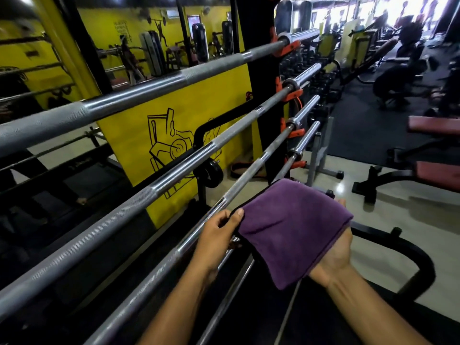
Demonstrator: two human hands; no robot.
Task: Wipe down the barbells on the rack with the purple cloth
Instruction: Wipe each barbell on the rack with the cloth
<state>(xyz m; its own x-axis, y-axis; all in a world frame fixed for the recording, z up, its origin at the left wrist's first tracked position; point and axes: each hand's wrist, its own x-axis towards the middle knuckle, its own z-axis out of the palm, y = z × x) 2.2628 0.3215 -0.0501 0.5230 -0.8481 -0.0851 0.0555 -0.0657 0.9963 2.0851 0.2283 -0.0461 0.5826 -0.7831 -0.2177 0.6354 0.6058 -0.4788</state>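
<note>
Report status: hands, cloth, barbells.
Left hand pinches purple cloth edge; right hand open, flat beneath it. Cloth folded, off the barbells. Nothing blocking.

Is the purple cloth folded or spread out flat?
Folded: the purple cloth forms a thick, compact pad on the right hand, its edge pinched by the left hand.

Purple cloth up, barbells racked in front of me.
I see the purple cloth (291,230) folded flat, draped over my right palm, its left corner pinched by my left thumb. Four steel barbells (154,85) lie stepped on the rack (258,78), knurled shafts running back to orange hooks.
</note>
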